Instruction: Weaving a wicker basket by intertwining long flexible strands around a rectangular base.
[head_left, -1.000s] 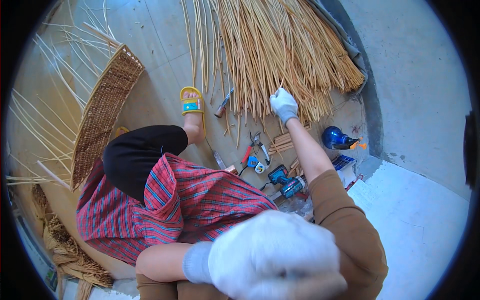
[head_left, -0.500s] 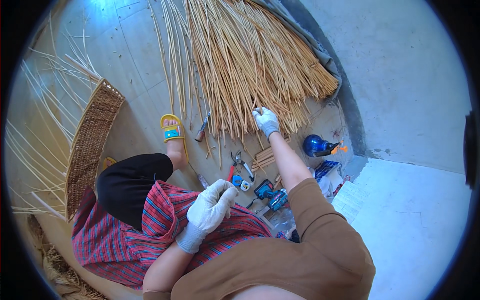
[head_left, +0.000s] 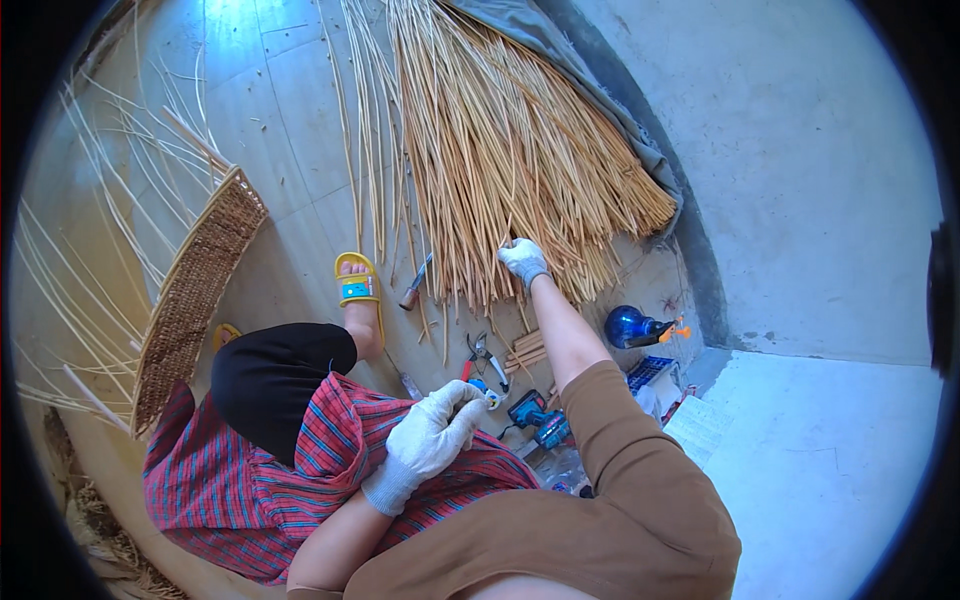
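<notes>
Pinkish-red checked cloth [head_left: 240, 490] over the lap, right under the left hand [head_left: 425, 438] and off to its left. Just past the left fingers [head_left: 453, 400], on a smooth greyish floor [head_left: 300, 205]: tape measure [head_left: 491, 394], partly covered by the glove, then red-and-white-handled cutters [head_left: 483, 352]. Cordless drill [head_left: 541, 420], teal and black, to the right of those fingers; short sticks [head_left: 527, 348] a bit further, nearer the right hand [head_left: 524, 262]. Blue spray bottle [head_left: 630, 327], orange nozzle, to the right of the right fingers [head_left: 510, 253]. Yellow slipper [head_left: 358, 287] on the foot, left of them. Curved woven panel [head_left: 203, 293], brown, loose strands sticking out, far left of both hands. Pale wall [head_left: 780, 170] well off to the right.

Both hands in white knit gloves. Left: fingers curled loosely in toward the thumb, held above the cloth; can't tell from here if anything's in them. Right: arm stretched out, fingers bunched nearly together, touching the near ends of the tan rods [head_left: 490, 170]; can't tell whether one is pinched. Rods fan out from those fingers, away across the floor, grey fabric [head_left: 655, 165] along their right edge.
</notes>
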